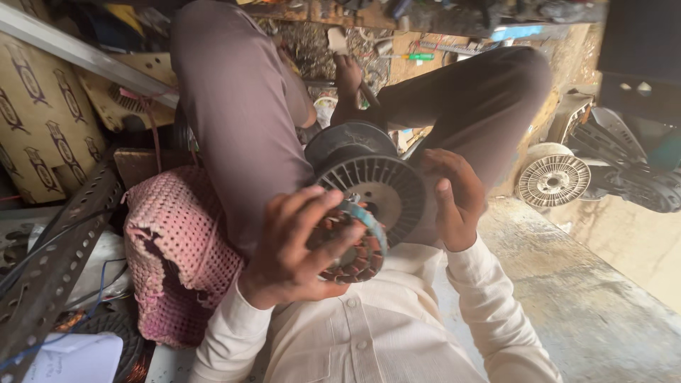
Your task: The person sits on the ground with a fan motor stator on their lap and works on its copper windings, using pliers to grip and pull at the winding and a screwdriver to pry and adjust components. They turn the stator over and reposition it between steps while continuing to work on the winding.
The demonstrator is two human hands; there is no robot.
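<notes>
I sit with my knees drawn up. My left hand [294, 245] grips a round motor stator [358, 248] with copper windings and a pale blue band, close to my chest. Behind the stator lies a black wire spool [369, 174] with a ribbed flange, resting between my legs. My right hand [454, 198] presses against the spool's right rim with its fingers curled on it. My bare foot [347, 85] shows beyond the spool.
A pink knitted cushion [174, 248] lies at my left. A perforated metal angle bar [53, 269] and patterned cardboard [39, 120] stand further left. A pale ribbed spool [553, 179] and dark machine parts [631, 163] sit at the right, beside a concrete ledge [567, 284].
</notes>
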